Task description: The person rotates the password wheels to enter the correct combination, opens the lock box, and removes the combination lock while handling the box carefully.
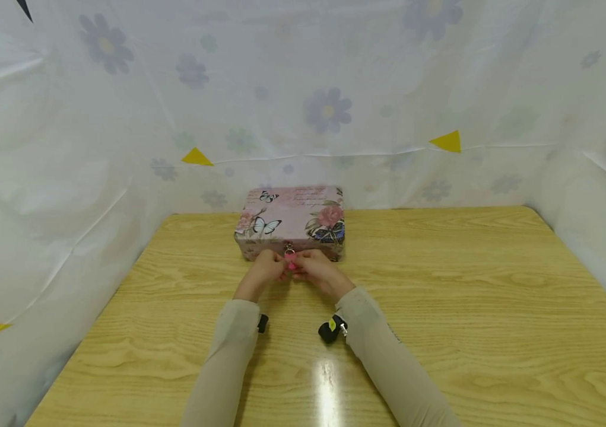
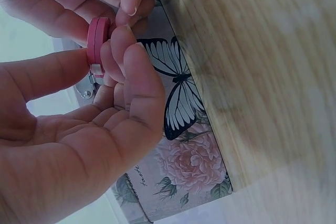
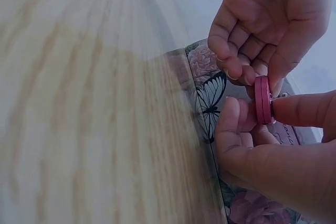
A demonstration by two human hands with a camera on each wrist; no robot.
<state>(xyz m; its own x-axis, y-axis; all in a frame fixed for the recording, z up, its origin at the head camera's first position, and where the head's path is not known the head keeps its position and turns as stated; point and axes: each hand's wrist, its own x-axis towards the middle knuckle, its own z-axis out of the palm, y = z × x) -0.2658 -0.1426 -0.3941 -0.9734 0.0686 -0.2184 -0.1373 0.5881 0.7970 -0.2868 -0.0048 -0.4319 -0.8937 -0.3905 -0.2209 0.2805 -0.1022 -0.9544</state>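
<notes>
Wooden surface with one box at its far edge

The surface (image 1: 441, 308) is light wood with a plain grain and a bright glare patch near its near edge. A closed box (image 1: 292, 220) printed with butterflies and roses in pink lies directly on it, at the middle of the far edge, well apart from both far corners.

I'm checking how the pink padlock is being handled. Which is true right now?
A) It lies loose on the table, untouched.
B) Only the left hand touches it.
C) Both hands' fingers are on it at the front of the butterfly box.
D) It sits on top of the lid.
C: the left hand and right hand both pinch the pink padlock at the front of the butterfly box.
</notes>
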